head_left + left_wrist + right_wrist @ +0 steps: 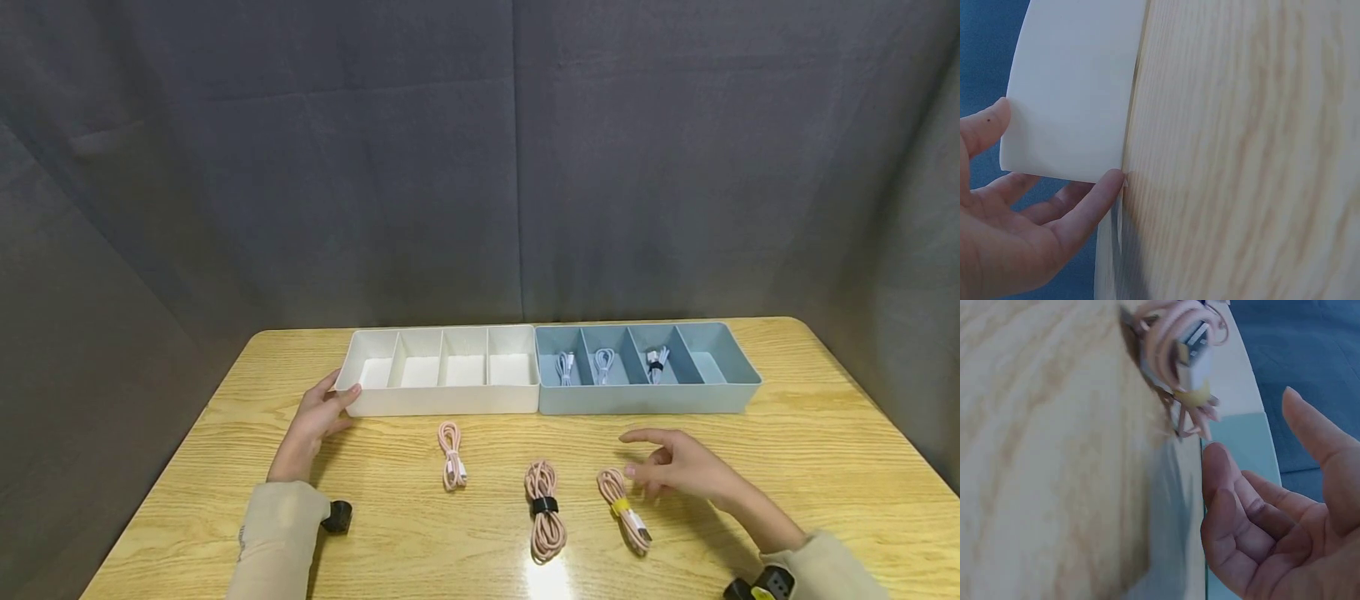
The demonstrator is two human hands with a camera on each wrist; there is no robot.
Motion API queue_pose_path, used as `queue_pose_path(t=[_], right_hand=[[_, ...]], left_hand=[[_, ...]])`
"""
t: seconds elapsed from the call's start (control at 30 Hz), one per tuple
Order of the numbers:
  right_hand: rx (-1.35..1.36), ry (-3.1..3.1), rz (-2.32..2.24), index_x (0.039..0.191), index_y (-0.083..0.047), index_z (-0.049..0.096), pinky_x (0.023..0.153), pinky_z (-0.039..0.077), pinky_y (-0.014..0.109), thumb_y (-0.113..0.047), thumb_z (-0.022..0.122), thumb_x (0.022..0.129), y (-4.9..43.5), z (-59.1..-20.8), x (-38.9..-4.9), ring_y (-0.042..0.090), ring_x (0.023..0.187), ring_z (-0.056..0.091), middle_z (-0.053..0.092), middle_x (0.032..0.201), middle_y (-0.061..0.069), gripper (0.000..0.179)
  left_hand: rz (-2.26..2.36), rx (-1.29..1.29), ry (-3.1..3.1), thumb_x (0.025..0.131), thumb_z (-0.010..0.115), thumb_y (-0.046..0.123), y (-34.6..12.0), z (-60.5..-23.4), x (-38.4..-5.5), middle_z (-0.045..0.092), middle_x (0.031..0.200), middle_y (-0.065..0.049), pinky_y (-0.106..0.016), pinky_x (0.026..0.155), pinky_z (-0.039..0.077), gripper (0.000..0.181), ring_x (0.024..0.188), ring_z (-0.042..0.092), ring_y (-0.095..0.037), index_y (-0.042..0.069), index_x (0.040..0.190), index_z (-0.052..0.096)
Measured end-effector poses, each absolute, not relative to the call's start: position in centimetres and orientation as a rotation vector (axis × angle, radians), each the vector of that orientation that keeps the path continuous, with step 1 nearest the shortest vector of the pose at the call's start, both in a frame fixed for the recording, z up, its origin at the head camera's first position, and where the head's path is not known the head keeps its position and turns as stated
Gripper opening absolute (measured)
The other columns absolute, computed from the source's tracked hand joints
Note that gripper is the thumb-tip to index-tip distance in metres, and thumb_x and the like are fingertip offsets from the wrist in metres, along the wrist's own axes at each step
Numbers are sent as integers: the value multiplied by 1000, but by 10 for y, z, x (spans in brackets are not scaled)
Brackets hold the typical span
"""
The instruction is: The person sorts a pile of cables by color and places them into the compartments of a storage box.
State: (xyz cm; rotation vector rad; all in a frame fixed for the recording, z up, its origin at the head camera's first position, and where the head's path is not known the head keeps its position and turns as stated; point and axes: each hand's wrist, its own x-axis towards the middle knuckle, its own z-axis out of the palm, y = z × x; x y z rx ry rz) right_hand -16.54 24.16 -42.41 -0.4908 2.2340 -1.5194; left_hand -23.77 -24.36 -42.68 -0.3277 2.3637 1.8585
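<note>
My left hand [318, 410] rests at the left end of a white divided box [442, 401], its thumb by the front rim and its other fingers along the end wall. In the left wrist view, one fingertip meets the box's bottom corner. Above the table on the right, my right hand [678, 462] holds nothing, its fingers loosely bent and thumb apart. Nearest to it lies a coiled pink charging cable [613, 487] with a yellow tie; its plug shows in the right wrist view. Left of that are a larger pink cable coil [548, 537] with a black strap and a smaller pink cable [449, 440].
A blue divided box [645, 401] stands end to end with the white one. Light blue coiled cables [603, 364] lie in three of its compartments. Dark grey curtains [375, 167] hang behind the wooden table [390, 542].
</note>
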Motion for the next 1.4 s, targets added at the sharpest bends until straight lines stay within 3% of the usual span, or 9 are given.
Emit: queue_pose_path(t=[0.17,0.77,1.03,1.4], right_hand=[[-537,2272,-1443,128,13,39,48,48,30,-15,69,81,238,-428,-163,21,53,59,63,65,15,62],[-555,2348,-1301,123,11,47,44,48,30,-22,74,77,225,-435,-159,21,46,57,59,55,9,63],[-560,2358,-1283,118,8,54,41,40,22,-15,74,75,221,-435,-159,14,45,53,56,51,7,52],[-484,2274,-1375,118,13,51,45,46,26,-7,71,75,220,-435,-160,15,50,55,58,56,9,51]], left_hand=[[1892,-352,2335,88,60,35,-250,-439,-244,36,131,-20,-47,94,41,71,120,40,-36,16,145,24],[1881,-342,2358,88,59,36,-253,-444,-247,36,131,-22,-49,93,41,70,120,40,-38,15,145,24],[1892,-316,2362,87,60,39,-256,-452,-251,36,131,-22,-51,94,39,74,120,39,-39,15,146,22],[1916,-316,2346,87,61,37,-259,-460,-257,36,129,-21,-53,93,38,73,119,40,-40,15,145,23]])
